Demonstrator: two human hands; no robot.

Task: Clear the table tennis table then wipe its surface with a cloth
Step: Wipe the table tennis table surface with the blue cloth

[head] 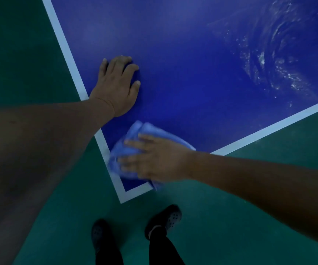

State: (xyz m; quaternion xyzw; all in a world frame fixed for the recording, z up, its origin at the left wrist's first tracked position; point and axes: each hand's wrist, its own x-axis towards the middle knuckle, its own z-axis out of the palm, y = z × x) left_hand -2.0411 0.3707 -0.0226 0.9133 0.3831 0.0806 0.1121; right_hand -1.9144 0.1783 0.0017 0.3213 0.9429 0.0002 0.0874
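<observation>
Cloth point(135, 134): a soft, light-blue folded pad, rumpled at the edges, lying on the near corner of the bench point(183, 64) and overlapping its white border line point(104, 144); its outline is smeared by motion blur.
Right hand point(154, 159): fingers spread wide and flat on top of the cloth, pressing it to the surface rather than gripping it.
Left hand point(116, 83): open, palm down on bare blue surface just inside the left edge, apparently bracing the body; it holds nothing.
Bench surface: smooth, matte deep blue with flat white edge stripes meeting at a sharp corner; no loose items show on the visible part.
Wet zone point(275, 60): curved, whitish streaks and droplets at upper right, well apart from the cloth.
Step in hand: wiping the corner, by judgement.
Technique: keep the palm flat for even pressure, overlap strokes, follow the border right to the corner, then work toward the streaked area.
Floor point(231, 207): plain green, smooth; two dark perforated clogs point(165, 219) stand near the corner.
</observation>
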